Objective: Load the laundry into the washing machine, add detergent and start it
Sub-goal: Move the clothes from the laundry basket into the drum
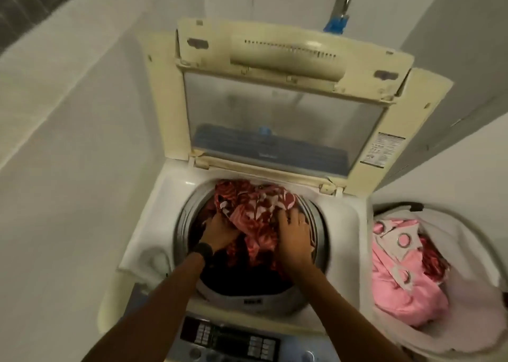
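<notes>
beyond the control panel [231,341], right hand [295,232] spread flat and left hand [220,232], grip hidden, push red patterned fabric [255,205] into the washer drum [182,224]; pink laundry [398,279] waits in the basket [472,246] at right, loading seemingly midway.

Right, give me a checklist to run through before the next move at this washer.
1. Lid raised clear of the drum: ok.
2. Red patterned cloth pushed down inside the drum: not ok, it heaps up at the back rim.
3. Both hands on the cloth: ok, the left hand digs into it and the right hand lies spread on it.
4. Laundry basket emptied: not ok, a pink eyelet curtain lies in it.
5. Detergent at hand: cannot tell, none in view.
6. Control panel powered on: cannot tell, blurred.
</notes>
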`<state>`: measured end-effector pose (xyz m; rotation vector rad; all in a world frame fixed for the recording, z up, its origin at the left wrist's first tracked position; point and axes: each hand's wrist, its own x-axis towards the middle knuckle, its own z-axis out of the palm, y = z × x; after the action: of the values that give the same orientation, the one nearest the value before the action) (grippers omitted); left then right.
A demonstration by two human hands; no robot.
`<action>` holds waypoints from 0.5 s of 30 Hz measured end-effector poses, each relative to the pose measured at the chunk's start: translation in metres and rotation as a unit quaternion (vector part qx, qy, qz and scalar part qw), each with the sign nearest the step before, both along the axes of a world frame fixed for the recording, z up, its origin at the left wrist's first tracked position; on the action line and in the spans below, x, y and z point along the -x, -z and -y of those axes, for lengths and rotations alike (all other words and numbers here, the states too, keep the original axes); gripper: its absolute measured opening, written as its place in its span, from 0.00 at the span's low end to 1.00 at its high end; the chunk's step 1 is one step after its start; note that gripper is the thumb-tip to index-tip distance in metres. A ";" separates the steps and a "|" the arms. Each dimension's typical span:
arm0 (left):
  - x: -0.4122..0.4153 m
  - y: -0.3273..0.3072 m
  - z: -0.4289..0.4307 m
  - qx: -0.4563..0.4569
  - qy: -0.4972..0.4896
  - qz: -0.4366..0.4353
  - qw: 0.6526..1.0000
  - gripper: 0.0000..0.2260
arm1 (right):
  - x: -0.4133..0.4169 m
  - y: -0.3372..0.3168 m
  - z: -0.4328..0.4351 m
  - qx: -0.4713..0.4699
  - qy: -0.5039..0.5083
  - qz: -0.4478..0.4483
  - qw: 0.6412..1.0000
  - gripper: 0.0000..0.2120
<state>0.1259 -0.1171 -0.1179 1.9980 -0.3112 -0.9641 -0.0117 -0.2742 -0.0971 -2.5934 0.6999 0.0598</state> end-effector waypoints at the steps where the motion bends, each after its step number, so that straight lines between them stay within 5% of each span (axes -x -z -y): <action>1: -0.006 0.015 -0.002 -0.004 0.036 -0.001 0.999 0.44 | -0.002 0.016 -0.004 0.006 0.002 -0.053 0.999 0.43; 5: -0.025 0.068 0.006 0.010 0.047 -0.026 0.999 0.53 | -0.007 0.083 -0.003 -0.030 0.001 -0.238 0.971 0.39; 9: -0.037 0.112 0.052 0.032 -0.064 0.004 0.997 0.42 | -0.002 0.129 0.008 -0.054 0.001 -0.364 0.930 0.35; 11: -0.036 0.125 0.067 0.000 -0.099 0.024 0.995 0.39 | 0.012 0.125 0.021 -0.137 0.048 -0.499 0.855 0.45; 15: -0.020 0.119 0.057 -0.048 -0.177 0.057 0.981 0.39 | -0.010 0.100 0.001 -0.173 -0.194 -0.455 0.852 0.29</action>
<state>0.1463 -0.1738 -0.2367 2.1095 0.0322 -0.6517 -0.0020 -0.2748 -0.1970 -2.1986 0.3640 1.4655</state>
